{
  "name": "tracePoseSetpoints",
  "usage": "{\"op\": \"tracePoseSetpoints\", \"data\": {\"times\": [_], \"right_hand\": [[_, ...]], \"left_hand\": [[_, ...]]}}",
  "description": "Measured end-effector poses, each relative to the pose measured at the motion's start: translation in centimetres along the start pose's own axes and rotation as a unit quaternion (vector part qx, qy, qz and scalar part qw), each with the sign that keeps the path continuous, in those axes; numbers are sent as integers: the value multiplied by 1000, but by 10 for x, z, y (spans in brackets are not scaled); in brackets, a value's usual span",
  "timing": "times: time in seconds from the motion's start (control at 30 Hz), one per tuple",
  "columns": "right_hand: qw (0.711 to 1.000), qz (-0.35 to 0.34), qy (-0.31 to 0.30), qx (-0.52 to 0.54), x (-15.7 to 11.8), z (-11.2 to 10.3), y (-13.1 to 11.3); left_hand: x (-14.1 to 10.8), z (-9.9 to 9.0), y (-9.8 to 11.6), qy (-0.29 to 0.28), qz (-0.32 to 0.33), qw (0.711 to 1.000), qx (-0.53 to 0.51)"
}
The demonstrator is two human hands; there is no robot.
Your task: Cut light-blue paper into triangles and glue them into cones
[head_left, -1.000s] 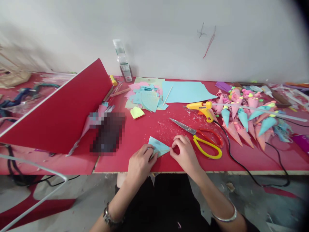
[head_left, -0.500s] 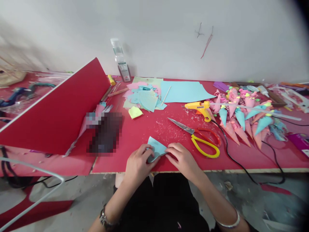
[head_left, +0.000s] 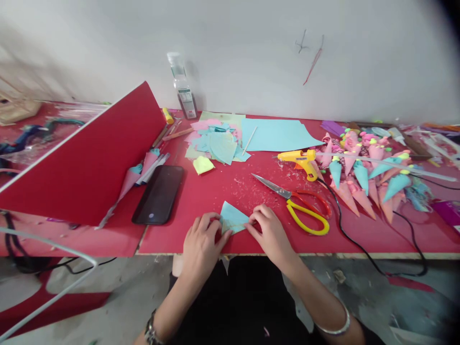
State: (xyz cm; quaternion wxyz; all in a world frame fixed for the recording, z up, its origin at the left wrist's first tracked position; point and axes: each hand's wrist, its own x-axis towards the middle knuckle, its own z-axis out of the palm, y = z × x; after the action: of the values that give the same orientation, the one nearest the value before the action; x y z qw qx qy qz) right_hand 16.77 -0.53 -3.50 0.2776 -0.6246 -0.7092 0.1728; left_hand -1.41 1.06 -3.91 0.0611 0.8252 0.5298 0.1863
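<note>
A small light-blue piece of paper [head_left: 232, 215] lies near the table's front edge, its lower edge partly covered by fingers. My left hand [head_left: 203, 242] pinches its left side between thumb and fingers. At the paper's right corner, my right hand [head_left: 269, 232] is closed with thumb and fingertips on it. Scissors [head_left: 291, 195] with one red and one yellow handle lie to the right of my hands, blades pointing up and left. A yellow glue gun [head_left: 300, 159] rests behind them.
Paper cones [head_left: 362, 177] in pink and blue are piled at the right, near the black cord [head_left: 341, 232]. Cut paper pieces [head_left: 217, 143], a blue sheet [head_left: 276, 134] and a bottle [head_left: 186, 96] stand farther back. Leftward are a phone [head_left: 158, 195] and a leaning red board [head_left: 93, 163].
My left hand has shifted slightly left, showing more of the paper's lower part. The paper looks flatter. My right hand stays at its right corner, with its fingers slightly more raised.
</note>
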Motion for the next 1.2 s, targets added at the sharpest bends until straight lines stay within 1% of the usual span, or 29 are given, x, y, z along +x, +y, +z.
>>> {"op": "tracePoseSetpoints", "data": {"times": [0.07,0.1,0.13,0.17,0.27,0.3,0.33,0.4,0.63,0.8,0.9,1.03,1.2], "right_hand": [[1000,3,3,1,-1,0,0],[1000,2,4,1,-1,1,0],[1000,0,5,1,-1,1,0],[1000,-4,6,-1,-2,2,0],[1000,-16,6,-12,-2,3,0],[1000,-19,5,-17,-2,4,0],[999,-21,6,-23,-2,4,0],[999,-24,6,-35,-2,4,0],[997,-19,6,-78,0,5,-3],[994,-12,7,-104,0,6,-6],[994,-5,10,-108,0,6,-6],[996,-8,19,-85,0,5,-3],[996,-6,29,-87,-4,-3,5]], "left_hand": [[-4,-1,-2,26,-13,1000,5],[-6,-2,-2,42,-10,999,13],[-9,-4,-2,46,9,999,26],[-11,-5,-1,37,42,998,43],[-16,-9,3,-40,167,981,92],[-17,-10,5,-62,190,975,100],[-18,-9,7,-73,198,972,104],[-19,-8,10,-79,193,973,101],[-24,0,14,-67,156,982,84],[-23,-1,16,-71,133,985,78],[-21,-7,11,-82,135,985,71],[-21,-17,-3,-94,139,983,74],[-22,-22,-14,-99,150,982,63]]}}
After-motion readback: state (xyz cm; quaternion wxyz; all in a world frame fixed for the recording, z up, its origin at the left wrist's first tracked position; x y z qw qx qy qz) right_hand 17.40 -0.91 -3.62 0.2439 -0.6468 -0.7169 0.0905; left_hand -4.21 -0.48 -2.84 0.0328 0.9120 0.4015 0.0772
